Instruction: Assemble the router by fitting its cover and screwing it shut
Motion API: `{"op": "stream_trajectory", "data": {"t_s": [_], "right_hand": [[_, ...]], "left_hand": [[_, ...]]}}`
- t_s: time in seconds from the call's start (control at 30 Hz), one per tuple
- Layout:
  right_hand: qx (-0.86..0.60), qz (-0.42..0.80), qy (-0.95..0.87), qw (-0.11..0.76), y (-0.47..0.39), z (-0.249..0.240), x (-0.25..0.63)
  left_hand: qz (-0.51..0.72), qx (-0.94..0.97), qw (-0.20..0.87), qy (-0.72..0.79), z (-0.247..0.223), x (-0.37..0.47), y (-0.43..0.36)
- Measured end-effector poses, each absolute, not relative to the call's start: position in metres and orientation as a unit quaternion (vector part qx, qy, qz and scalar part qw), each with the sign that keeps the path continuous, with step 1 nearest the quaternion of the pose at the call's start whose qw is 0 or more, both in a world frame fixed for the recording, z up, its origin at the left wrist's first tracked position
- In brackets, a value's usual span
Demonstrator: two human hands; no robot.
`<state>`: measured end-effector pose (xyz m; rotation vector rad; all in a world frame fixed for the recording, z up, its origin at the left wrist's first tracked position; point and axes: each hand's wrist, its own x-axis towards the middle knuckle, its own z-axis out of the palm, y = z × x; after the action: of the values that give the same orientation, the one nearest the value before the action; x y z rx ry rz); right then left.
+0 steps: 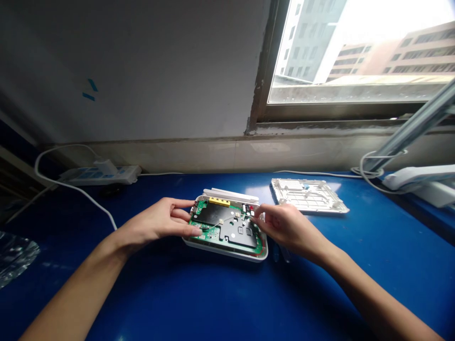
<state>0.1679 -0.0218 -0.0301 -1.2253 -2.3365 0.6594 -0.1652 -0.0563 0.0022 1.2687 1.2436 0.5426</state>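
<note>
An opened router (227,255), a white shell with a green circuit board (206,235) and black metal shields inside, lies in the middle of the table. My left hand (161,219) grips its left side, thumb on the board's near left corner and fingers at the far left edge. A thin pale antenna wire (229,219) crosses the shields towards the right. At that wire's right end, the fingers of my right hand (280,222) are pinched together on it; the fingertips are partly hidden. White antennas (231,194) lie along the router's far side.
The white cover (307,196) lies inside up at the back right. A power strip (103,175) with a white cable stands back left. A metal lamp arm (412,123) rises on the right, and clear plastic (16,255) lies far left on the blue table (177,303).
</note>
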Motion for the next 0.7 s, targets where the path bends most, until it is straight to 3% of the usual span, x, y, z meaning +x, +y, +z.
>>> {"op": "stream_trajectory", "data": {"t_s": [0.33,0.7], "right_hand": [[-0.446,0.207,-0.853,0.177,-0.0219,-0.0281,0.1692],[-0.466,0.199,-0.841,0.189,-0.024,-0.0294,0.165]], "left_hand": [[0.225,0.67,0.389,0.591,0.0043,-0.1608,-0.0625],[0.218,0.663,0.421,0.579,0.0002,-0.1636,-0.059]]}}
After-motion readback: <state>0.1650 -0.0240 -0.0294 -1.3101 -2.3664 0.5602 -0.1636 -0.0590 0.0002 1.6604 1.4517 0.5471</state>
